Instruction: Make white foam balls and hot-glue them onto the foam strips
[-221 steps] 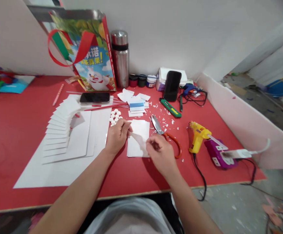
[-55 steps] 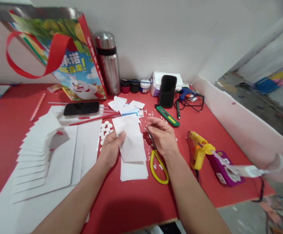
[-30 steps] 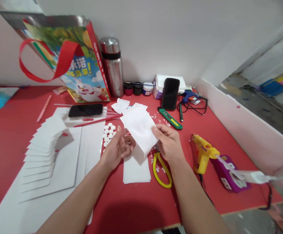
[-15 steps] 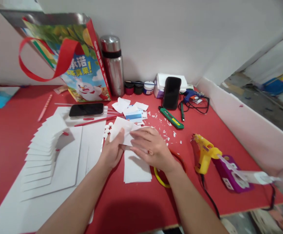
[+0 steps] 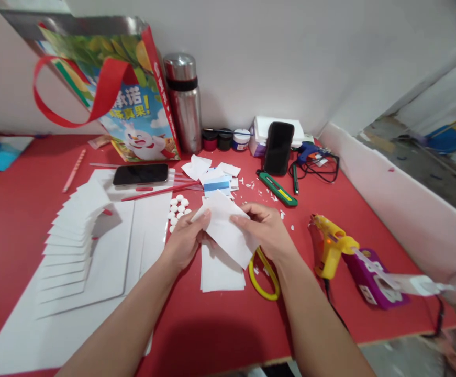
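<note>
A white piece of paper (image 5: 228,225) is held tilted between my two hands, above the table. My left hand (image 5: 186,238) pinches its left edge, thumb on top. On its right side my right hand (image 5: 269,230) grips it with the thumb across the upper face and fingers behind. Beneath lies another stack of white paper (image 5: 222,275), partly covered. Several small white round pieces (image 5: 178,209) sit beside my left hand. Yellow-handled scissors (image 5: 265,293) lie by my right wrist, their blades hidden.
A fanned white card stair (image 5: 66,251) stands on a white board at left. Behind are a phone (image 5: 141,175), a shopping bag (image 5: 141,120), a steel flask (image 5: 184,104) and a green cutter (image 5: 277,188). A yellow glue gun (image 5: 332,243) rests at right on a purple box (image 5: 369,272).
The paper has turned so that a corner points toward me. My right hand has shifted from lying flat over it to gripping its right side. More white round pieces show.
</note>
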The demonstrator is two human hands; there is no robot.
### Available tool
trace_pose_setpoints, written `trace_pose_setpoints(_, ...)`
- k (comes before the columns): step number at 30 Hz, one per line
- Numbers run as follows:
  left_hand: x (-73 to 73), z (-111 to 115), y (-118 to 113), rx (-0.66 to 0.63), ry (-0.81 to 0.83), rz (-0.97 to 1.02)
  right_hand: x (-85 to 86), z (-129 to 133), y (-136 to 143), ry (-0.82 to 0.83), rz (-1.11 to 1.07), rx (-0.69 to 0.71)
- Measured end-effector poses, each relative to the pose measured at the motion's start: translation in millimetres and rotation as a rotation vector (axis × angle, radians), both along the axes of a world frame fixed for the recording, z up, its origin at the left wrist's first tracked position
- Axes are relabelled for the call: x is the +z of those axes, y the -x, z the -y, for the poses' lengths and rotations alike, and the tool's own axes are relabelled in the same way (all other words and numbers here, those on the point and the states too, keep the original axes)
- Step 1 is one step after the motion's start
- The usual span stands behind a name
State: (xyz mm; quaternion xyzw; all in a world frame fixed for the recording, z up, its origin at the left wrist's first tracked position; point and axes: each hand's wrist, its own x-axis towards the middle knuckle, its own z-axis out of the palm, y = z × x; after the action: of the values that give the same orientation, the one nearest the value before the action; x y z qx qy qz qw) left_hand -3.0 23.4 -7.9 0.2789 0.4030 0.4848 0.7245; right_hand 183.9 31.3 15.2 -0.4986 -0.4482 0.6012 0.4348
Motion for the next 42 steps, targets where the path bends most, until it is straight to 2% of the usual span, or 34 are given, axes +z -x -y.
trace_pose_setpoints(3, 0.3, -2, 5, 0.0, -0.104, -0.117, 1.1, -1, -5, 0.082, -0.094, -0.02)
trace_pose_setpoints(6, 2.2, -3, 8, 0.024, -0.15, -0.197, 3.4, -2, -6, 0.167, -0.169, 0.039)
trace_pose_setpoints(9, 3.6, -2, 8, 0.017, -0.156, -0.179, 5.9, -1, -4, 0.181, -0.236, 0.071)
trace_pose_setpoints(14, 3.4, -2, 8, 0.024, -0.162, -0.076, 3.1, -2, -5, 0.143, -0.277, 0.025)
trace_pose_setpoints(19, 4.1, -1, 10, 0.009, -0.192, -0.04, -1.1, -4, -7, 0.161, -0.259, 0.008)
trace_pose_setpoints(26, 10.7, 2, 11, -0.048, -0.232, -0.023, 1.4, -3, -3, 0.091, -0.172, -0.016)
trace_pose_setpoints(33, 1.5, -1, 8, 0.023, -0.208, -0.217, -2.5, 0, -4, 0.001, -0.062, -0.006)
trace_pose_setpoints(37, 0.4, -1, 8, 0.074, -0.224, -0.192, -6.2, -6, -8, 0.027, -0.247, -0.02)
trace_pose_setpoints(42, 5.1, 1, 6, 0.016, -0.215, -0.136, -15.4, -14, -15, 0.135, -0.412, -0.102)
